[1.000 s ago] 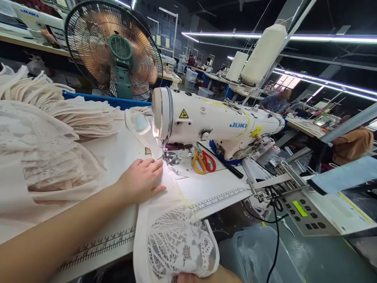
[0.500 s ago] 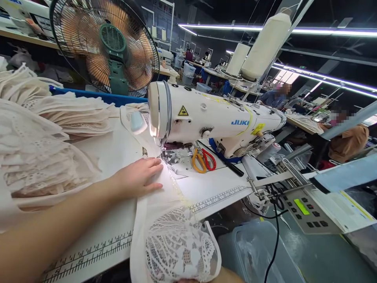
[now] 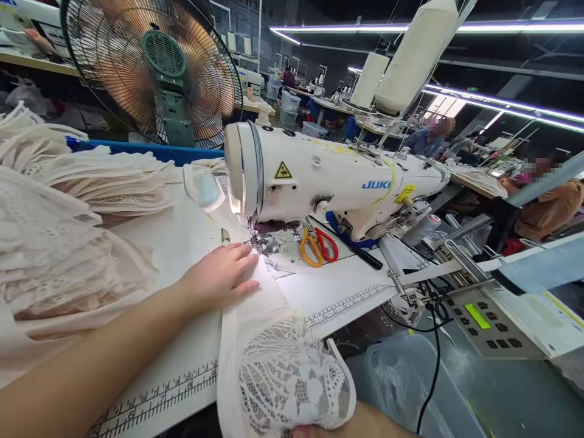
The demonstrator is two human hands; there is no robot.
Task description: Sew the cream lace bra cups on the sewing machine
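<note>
My left hand (image 3: 224, 275) lies flat with fingers stretched out on a cream fabric piece with a lace part, just left of the sewing machine's needle area (image 3: 255, 240). The fabric runs from under the presser foot toward me. Its white floral lace (image 3: 294, 377) hangs over the table's front edge. My right hand (image 3: 314, 431) is at the bottom edge of the view, its thumb on the lace and the other fingers hidden beneath. It grips the lace end. The white sewing machine (image 3: 314, 176) stands over the work with its lamp lit.
Orange- and red-handled scissors (image 3: 318, 246) and a black-handled tool (image 3: 365, 255) lie beside the needle area. Stacked cream lace pieces (image 3: 59, 243) fill the left. A fan (image 3: 164, 67) stands behind, a control panel (image 3: 488, 319) right, a plastic bin (image 3: 401, 365) below. Co-workers sit farther back.
My right hand and the lace end have shifted slightly right, and the fabric edge near the needle looks straighter. My left hand has moved slightly right, still flat. The view has shifted a little.
</note>
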